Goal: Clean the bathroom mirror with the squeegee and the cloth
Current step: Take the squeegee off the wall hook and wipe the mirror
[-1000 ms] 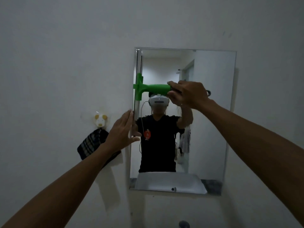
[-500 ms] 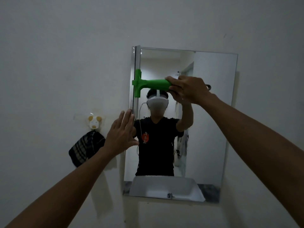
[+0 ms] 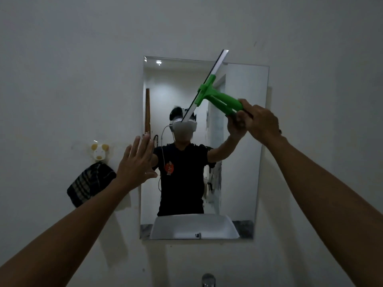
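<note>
The rectangular mirror (image 3: 244, 162) hangs on the white wall in the middle of the view. My right hand (image 3: 260, 123) grips the handle of the green squeegee (image 3: 219, 100) in front of the mirror's upper right. Its blade runs diagonally, the top end poking above the mirror's top edge, the lower end near the mirror's centre. My left hand (image 3: 137, 162) is flat with fingers spread at the mirror's left edge, holding nothing. A dark checked cloth (image 3: 90, 183) hangs from a wall hook left of the mirror.
A small animal-shaped hook (image 3: 99, 151) holds the cloth on the wall. The top of a chrome tap (image 3: 208, 279) shows at the bottom edge. The mirror reflects a person and a white basin.
The squeegee has swung away from the mirror's left edge to the upper right, its blade now tilted diagonally. My left hand has stayed spread at the left edge.
</note>
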